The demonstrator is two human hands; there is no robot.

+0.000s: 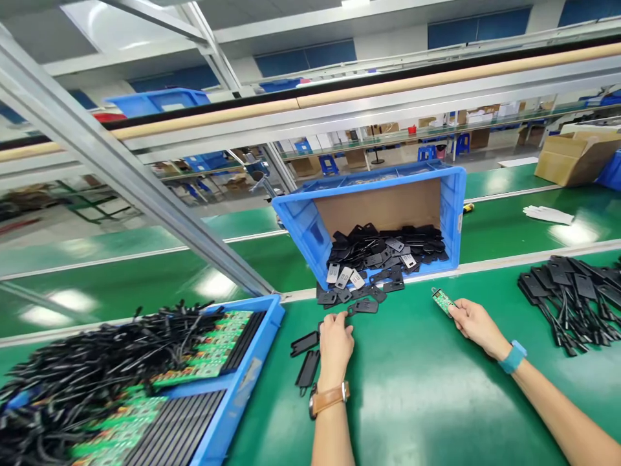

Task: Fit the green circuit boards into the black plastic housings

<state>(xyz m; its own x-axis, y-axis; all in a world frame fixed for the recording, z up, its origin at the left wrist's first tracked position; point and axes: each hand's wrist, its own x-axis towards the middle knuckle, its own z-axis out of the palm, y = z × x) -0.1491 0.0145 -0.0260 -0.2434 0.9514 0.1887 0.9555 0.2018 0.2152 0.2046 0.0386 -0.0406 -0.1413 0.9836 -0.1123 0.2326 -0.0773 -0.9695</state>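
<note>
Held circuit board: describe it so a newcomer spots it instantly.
Find the blue bin at centre, its opening toward the camera. Just below its lower right corner, the teal-strapped right hand holds the circuit board. It is green and hand-held; the other green boards lie in the blue tray.

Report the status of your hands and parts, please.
Right hand holding slim green circuit board. Left hand at flat black plastic pieces, grip unclear. Blue plastic bin beyond, opening facing hands.
</note>
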